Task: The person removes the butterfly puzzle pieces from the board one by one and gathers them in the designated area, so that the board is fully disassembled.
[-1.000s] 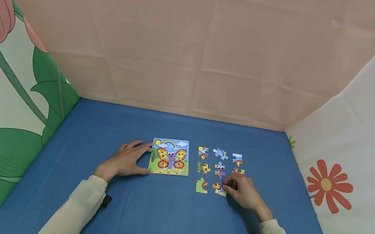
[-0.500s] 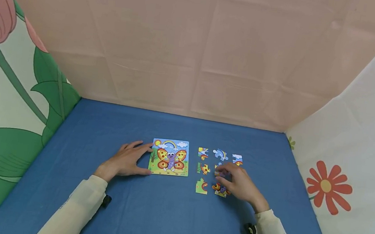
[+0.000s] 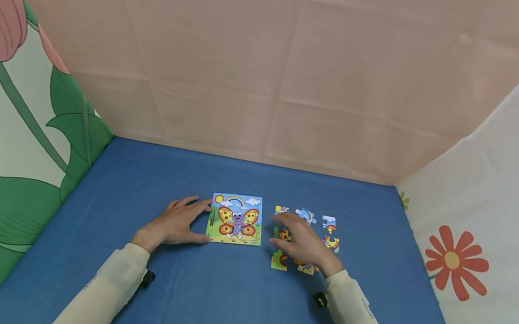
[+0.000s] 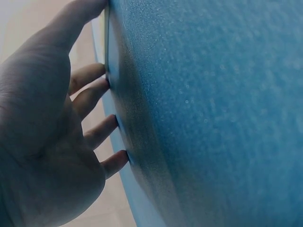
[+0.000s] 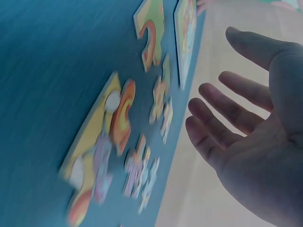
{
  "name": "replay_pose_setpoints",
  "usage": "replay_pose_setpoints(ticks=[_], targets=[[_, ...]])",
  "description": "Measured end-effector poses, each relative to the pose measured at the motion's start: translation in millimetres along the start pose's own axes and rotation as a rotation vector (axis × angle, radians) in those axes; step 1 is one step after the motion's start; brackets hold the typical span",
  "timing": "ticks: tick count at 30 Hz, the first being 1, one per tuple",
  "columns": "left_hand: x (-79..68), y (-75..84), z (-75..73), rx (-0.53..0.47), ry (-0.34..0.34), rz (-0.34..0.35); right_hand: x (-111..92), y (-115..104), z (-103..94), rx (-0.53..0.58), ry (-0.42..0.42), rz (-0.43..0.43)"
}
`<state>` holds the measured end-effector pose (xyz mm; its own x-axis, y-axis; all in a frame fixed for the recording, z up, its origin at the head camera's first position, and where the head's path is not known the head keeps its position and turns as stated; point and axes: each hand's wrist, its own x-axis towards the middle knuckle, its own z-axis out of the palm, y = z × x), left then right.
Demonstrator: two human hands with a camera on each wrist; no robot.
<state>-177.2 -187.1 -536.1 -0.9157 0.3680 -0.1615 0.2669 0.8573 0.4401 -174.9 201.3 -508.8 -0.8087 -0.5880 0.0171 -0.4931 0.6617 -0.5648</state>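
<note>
A square butterfly picture puzzle (image 3: 235, 221) lies flat on the blue tabletop. My left hand (image 3: 177, 222) rests at its left side, fingers spread, with the thumb at the lower corner and fingertips along the edge; the left wrist view shows the fingertips down at the table. My right hand (image 3: 305, 240) is over the loose jigsaw pieces, fingers apart and pointing toward the butterfly puzzle, and nothing is in it in the right wrist view. A green corner piece (image 3: 278, 261) shows below its thumb. The hand partly or wholly covers several middle pieces in the head view.
To the right and behind the right hand are a cloud piece (image 3: 329, 223), a wing piece (image 3: 332, 244) and a blue rainbow piece (image 3: 306, 215). Printed cloth walls stand left and right, a plain beige one (image 3: 270, 67) at the back.
My right hand has left the lower right pieces and moved left across the rows, its pinched fingers now spread. The left hand has stayed at the puzzle's edge.
</note>
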Motion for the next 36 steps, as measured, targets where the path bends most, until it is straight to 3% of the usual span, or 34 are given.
replay_pose_setpoints(ticks=[16,36], targets=[[0.2,-0.9,0.6,0.002,0.0,0.004,43.2,-18.7,26.8,-0.09,-0.077,-0.035],[-1.0,1.6,-1.5,0.006,-0.001,-0.005,48.7,-19.2,37.1,-0.109,-0.093,-0.054]])
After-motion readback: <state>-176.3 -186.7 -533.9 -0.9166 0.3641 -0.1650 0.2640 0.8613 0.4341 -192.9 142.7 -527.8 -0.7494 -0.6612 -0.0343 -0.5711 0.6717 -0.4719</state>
